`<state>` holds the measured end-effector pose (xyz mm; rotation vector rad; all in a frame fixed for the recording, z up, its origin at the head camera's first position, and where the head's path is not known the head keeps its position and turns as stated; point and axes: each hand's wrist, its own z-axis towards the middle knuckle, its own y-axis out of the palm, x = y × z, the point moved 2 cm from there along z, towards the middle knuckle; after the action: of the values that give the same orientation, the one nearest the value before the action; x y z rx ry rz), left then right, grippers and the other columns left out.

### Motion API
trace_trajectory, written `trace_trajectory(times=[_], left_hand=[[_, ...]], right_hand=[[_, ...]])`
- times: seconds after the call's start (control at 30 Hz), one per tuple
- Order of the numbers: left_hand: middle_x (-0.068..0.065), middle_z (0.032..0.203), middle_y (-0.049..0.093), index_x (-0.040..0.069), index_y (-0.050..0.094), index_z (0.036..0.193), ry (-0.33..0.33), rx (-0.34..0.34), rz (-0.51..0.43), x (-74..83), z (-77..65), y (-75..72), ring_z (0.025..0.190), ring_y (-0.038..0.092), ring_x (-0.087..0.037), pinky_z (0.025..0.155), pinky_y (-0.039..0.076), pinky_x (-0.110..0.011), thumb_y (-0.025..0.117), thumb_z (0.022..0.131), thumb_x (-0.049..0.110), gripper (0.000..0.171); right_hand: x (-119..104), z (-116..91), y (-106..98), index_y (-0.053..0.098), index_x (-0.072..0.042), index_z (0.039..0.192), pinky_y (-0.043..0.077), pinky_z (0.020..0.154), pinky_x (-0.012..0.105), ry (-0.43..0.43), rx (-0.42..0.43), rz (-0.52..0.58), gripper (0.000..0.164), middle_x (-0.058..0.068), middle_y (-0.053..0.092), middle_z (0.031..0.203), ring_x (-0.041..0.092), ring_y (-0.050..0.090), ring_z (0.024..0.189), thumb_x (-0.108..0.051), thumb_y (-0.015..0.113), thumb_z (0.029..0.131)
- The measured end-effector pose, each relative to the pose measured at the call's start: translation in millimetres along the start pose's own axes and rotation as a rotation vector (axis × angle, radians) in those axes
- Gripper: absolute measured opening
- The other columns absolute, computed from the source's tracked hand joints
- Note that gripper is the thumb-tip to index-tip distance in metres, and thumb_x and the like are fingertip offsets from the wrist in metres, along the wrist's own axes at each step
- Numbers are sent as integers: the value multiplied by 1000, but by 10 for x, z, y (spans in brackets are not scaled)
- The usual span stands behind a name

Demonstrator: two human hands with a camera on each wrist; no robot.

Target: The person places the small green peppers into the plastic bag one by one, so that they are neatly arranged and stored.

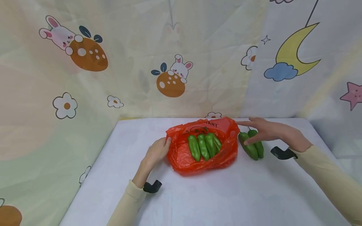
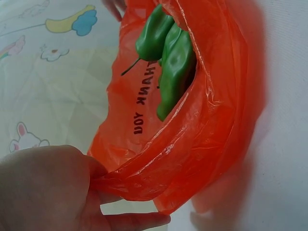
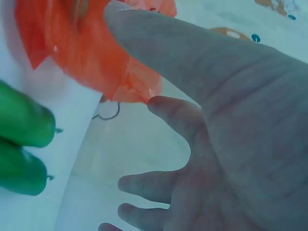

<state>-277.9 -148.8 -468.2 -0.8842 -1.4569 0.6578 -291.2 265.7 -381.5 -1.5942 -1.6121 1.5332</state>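
Note:
A red plastic bag [image 1: 186, 166] lies open-mouthed on the white table, with several green peppers [image 1: 194, 147] inside it. My left hand [image 1: 157, 150] pinches the bag's left rim between thumb and fingers, as the left wrist view shows close up. On the other side, my right hand [image 1: 268, 130] is spread, its index fingertip at the bag's right edge. In the right wrist view the thumb [image 3: 159, 43] overlaps the red plastic and the other fingers are apart. Below the right hand, two more green peppers [image 1: 249, 147] lie side by side outside the bag, partly covered by it.
Behind the table [image 1: 198, 201] hangs a pale cloth [image 1: 127, 62] printed with rabbits, flowers and a moon. Black straps [image 1: 152, 186] sit at both wrists. The two loose peppers are close to the bag's right side.

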Motion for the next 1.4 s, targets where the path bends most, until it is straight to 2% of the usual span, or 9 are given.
trace_trajectory(times=[0.2,0.53,0.73,0.97,1.4], left_hand=[[-4,76,57,12,62,99,0,-2,1,-1,8,0,69,53,-19,61,46,-29,37,107,39,38],[-5,76,57,12,62,98,-11,-5,11,11,-2,-16,69,53,-19,61,45,-29,36,107,40,40],[-4,77,58,11,63,103,-15,-6,7,9,1,-12,70,54,-19,62,47,-28,39,107,40,38],[-5,78,58,11,63,104,-17,-13,7,11,-10,-18,72,55,-19,64,47,-29,37,107,41,40],[-3,78,58,12,64,105,-16,-22,5,-11,2,8,73,55,-19,64,48,-29,37,107,42,40]], right_hand=[[119,-38,-2,38,-18,155,41,94,75,-24,-7,27,95,31,30,156,56,23,140,-56,78,78],[258,-53,78,39,-17,154,45,91,73,14,-67,8,91,34,34,153,58,29,136,-52,79,79],[332,-43,126,40,-13,153,48,90,68,20,-101,8,90,32,40,149,55,37,132,-48,80,80],[455,-34,168,37,-11,154,45,93,70,87,-162,40,89,33,38,149,55,36,131,-42,80,82],[552,-11,291,40,-6,151,43,94,71,158,-195,8,83,36,39,145,55,39,125,-35,79,84]])
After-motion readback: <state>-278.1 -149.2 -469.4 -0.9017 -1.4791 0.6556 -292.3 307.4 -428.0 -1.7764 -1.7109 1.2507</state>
